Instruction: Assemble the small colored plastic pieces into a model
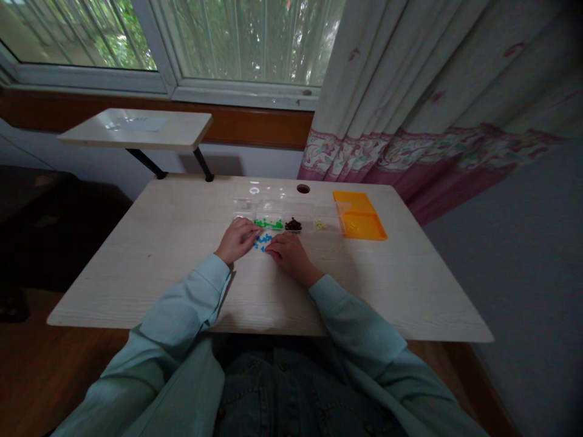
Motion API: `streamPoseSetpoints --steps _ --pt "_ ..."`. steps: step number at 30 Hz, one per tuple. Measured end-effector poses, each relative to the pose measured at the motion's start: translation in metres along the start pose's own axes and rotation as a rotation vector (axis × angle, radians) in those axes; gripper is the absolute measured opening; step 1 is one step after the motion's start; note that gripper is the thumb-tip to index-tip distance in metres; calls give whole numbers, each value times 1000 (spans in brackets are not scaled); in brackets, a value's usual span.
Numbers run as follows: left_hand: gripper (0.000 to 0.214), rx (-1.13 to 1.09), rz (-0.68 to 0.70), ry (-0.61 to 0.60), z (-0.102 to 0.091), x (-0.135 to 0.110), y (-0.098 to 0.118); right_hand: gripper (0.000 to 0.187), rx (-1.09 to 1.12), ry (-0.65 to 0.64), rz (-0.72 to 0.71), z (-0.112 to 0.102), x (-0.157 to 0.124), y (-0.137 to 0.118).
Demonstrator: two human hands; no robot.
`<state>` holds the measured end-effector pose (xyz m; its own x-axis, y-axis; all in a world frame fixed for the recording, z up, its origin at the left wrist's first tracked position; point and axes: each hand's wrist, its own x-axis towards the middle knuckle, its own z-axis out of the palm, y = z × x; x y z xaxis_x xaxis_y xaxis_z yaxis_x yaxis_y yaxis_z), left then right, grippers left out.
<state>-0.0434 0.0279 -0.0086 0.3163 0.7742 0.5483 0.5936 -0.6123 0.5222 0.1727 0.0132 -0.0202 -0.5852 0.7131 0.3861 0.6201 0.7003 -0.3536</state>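
Gathering blue beads [263,241] between my left hand [237,240] and right hand [291,255], I can't tell either grip; next needs fine pinching.

Orange tray [359,215] flat on desk [159,255], back right. Round cable hole [303,189] near desk's back edge. Small white shelf [136,128] raised on black legs, back left. Window [228,36] above; flowered curtain [410,91] hanging right. Wood floor [36,364] below left.
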Motion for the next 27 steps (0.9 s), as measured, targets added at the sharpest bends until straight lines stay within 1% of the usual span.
streamPoseSetpoints --steps 11,17,19,21,24,27 --pt "25 11 -13 56 -3 -1 4 10 0 -20 21 4 4 -8" --pt "23 7 -23 69 -4 -3 3 11 70 10 37 5 1 -2" --pt "22 -2 -22 75 -3 -3 3 11 159 43 60 3 1 2" --pt "22 -13 -20 85 -3 -3 4 12 303 111 120 -2 2 4" --pt "22 -42 -21 100 -1 -3 12 15 569 232 297 -11 4 6" --pt "22 -72 -14 112 3 -4 25 23 889 263 511 -19 5 4"
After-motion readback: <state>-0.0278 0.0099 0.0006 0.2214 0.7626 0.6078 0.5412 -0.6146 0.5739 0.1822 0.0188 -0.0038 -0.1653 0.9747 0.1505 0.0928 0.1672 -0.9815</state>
